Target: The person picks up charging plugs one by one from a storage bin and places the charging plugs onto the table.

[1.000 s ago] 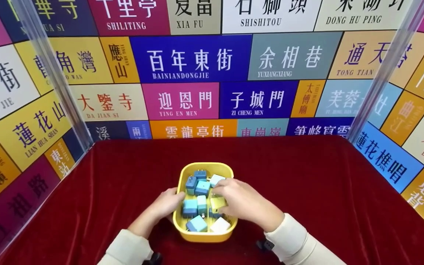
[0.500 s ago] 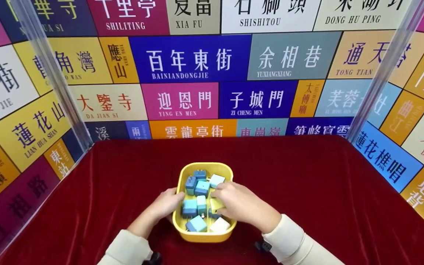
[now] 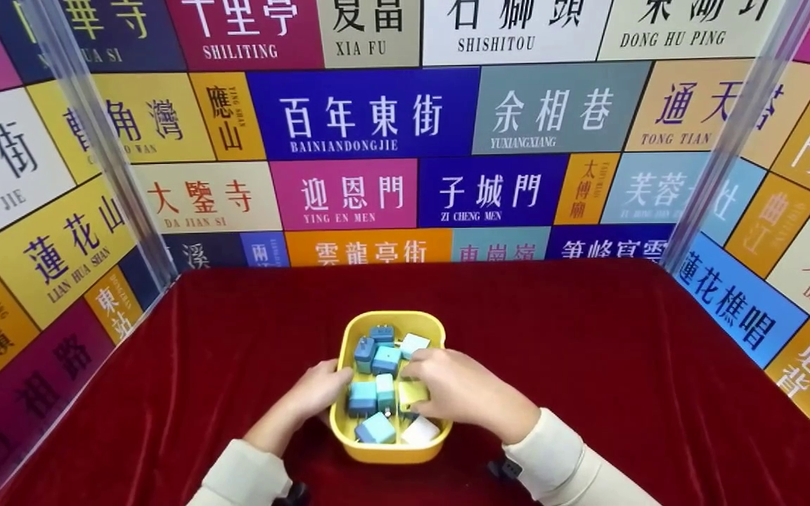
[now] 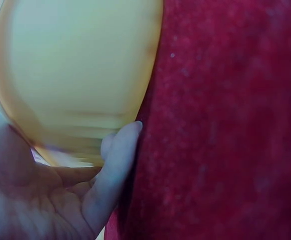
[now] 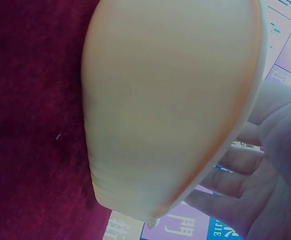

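The yellow tray (image 3: 391, 454) is resting on the red cloth (image 3: 560, 344) at the lower centre of the frame, its long axis running from top to bottom of the head view. The left hand (image 3: 317, 388) is gripping the tray at the left edge, with the thumb lying at the rim and a fingertip bearing against the outer wall in the left wrist view. The right hand (image 3: 461, 385) is reaching over the right rim from the lower right, and its thumb and fingers are bracketing the yellow block (image 3: 413, 396) inside the tray, right of centre. Whether the right hand is pinching that block cannot be told: in the right wrist view the fingertips are passing out of sight behind the tray wall. The governing relation is as follows: the yellow block is lying between the 2 hands, directly left of the right hand's knuckles and across the tray from the left hand, so the right hand is standing nearer. The block's long axis cannot be read, because the right hand is covering part of it. The upper white block (image 3: 415, 345) is sitting just above the right hand's fingers, the lower white block (image 3: 420, 431) is lying below the yellow block, and the teal block (image 3: 385, 392) is standing just beside it on the left.
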The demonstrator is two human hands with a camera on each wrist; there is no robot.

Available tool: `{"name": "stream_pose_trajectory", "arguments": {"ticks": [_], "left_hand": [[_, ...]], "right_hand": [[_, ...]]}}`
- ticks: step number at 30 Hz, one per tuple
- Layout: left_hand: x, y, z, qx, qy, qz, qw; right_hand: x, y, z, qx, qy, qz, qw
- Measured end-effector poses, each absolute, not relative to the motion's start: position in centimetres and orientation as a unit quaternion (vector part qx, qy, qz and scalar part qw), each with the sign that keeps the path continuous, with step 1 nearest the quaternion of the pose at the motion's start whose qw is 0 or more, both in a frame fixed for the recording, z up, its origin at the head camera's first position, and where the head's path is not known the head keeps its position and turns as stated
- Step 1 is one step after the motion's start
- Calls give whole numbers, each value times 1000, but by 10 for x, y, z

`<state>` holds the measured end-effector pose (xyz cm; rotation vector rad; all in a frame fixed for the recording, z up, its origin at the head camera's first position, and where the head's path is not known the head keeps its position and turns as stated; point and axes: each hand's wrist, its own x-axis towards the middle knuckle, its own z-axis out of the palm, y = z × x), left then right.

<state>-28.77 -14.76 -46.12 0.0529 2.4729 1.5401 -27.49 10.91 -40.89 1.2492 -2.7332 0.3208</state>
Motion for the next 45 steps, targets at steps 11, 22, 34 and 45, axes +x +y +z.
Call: {"name": "stream_pose_trajectory", "arguments": {"ticks": [11, 22, 34, 45], "left_hand": [[-288, -147, -463, 22, 838, 533, 116], [-289, -149, -463, 33, 836, 535, 119], [-289, -149, -465, 29, 838, 533, 116], [-289, -148, -464, 28, 844, 525, 105]], "right_hand": [[-275, 115, -399, 427, -891, 126, 90], [-280, 135, -385, 392, -900, 162, 101], [-291, 156, -375, 350, -913, 180, 104], [-310, 181, -379, 324, -919, 190, 118]]}}
